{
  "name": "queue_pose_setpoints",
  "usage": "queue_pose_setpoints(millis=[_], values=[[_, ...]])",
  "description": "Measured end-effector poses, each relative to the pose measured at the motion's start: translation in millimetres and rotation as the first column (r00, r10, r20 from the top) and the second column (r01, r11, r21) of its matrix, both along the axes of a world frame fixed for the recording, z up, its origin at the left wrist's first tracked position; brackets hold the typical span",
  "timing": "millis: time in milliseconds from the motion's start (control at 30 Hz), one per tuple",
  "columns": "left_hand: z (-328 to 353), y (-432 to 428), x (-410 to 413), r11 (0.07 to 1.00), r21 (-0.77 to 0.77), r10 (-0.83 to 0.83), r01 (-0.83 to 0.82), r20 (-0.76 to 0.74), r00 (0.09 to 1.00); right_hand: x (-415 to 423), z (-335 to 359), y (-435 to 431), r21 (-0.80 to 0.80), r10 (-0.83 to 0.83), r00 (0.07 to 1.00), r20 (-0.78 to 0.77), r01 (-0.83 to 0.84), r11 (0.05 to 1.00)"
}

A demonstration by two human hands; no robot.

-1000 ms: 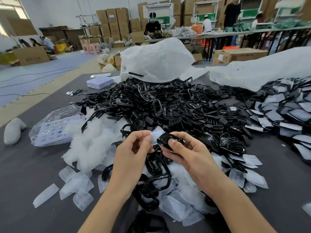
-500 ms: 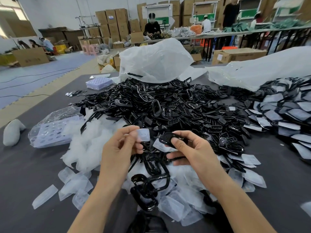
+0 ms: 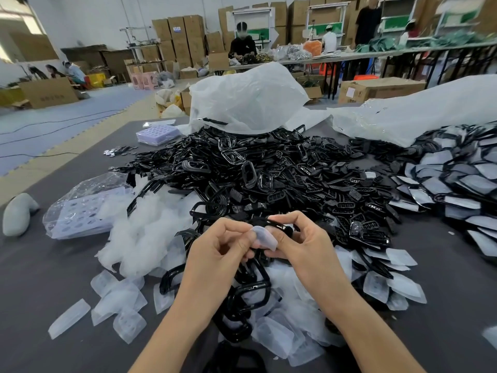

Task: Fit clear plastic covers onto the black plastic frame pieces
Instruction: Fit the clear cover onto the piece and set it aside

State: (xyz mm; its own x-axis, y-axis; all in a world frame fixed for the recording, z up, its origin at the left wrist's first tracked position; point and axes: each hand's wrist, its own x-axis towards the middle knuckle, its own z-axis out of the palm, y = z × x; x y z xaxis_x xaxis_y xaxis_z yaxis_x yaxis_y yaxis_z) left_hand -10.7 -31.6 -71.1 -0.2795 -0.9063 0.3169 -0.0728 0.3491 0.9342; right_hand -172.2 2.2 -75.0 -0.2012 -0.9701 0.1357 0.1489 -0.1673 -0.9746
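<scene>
At centre, the left hand (image 3: 217, 251) pinches a clear cover (image 3: 265, 238) onto the black frame piece (image 3: 279, 225) gripped in the right hand (image 3: 304, 243); covered pieces (image 3: 457, 181) lie far right, and many bare frames (image 3: 269, 179) are left, I think.

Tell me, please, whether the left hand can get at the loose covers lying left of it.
Probably yes: the loose covers lie bare on the table, nothing between them and the left hand, but it first must let go of the cover it pinches.

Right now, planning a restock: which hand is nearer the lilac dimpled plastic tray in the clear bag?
Left. The left hand is right of the tray; the right hand is farther right.
</scene>
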Motion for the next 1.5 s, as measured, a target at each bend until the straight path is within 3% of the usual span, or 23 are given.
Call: queue_pose_setpoints(millis=[267, 433, 600, 800, 1000, 1267, 1500], values=[[-2.6, 5.1, -8.6, 0.991, -0.044, 0.131, -0.13, 0.021, 0.991, 3.7, -3.5, -0.1, -0.035, 0.047, 0.999, -0.018, -0.048, 0.998], [-2.7, 2.7, -7.0, 0.989, 0.065, 0.136, -0.131, -0.075, 0.988, 5.2, 0.3, 0.9, -0.057, 0.115, 0.991, 0.075, -0.11, 0.992], [-1.7, -0.6, -4.9, 0.988, 0.138, 0.09, -0.072, -0.132, 0.987, 6.7, -2.5, -1.6, -0.061, 0.065, 0.997, 0.042, -0.063, 0.996], [1.8, 3.4, -2.0, 0.995, 0.094, -0.005, 0.014, -0.089, 0.996, 3.0, -1.8, -0.6, -0.058, 0.037, 0.999, 0.035, -0.035, 0.998], [3.9, 4.2, -2.8, 0.998, 0.055, 0.019, -0.019, -0.002, 1.0, 5.2, -3.4, -0.4, -0.051, 0.064, 0.998, 0.01, -0.064, 0.997], [5.3, 5.9, -3.2, 0.984, 0.12, -0.117, 0.131, -0.114, 0.987, 5.8, -4.2, 0.5, -0.048, 0.079, 0.994, 0.072, -0.076, 0.996], [3.2, 5.9, -2.6, 0.979, 0.147, -0.122, 0.143, -0.143, 0.982, 3.5, -4.0, -0.5, 0.008, 0.082, 0.996, 0.032, -0.083, 0.997]])
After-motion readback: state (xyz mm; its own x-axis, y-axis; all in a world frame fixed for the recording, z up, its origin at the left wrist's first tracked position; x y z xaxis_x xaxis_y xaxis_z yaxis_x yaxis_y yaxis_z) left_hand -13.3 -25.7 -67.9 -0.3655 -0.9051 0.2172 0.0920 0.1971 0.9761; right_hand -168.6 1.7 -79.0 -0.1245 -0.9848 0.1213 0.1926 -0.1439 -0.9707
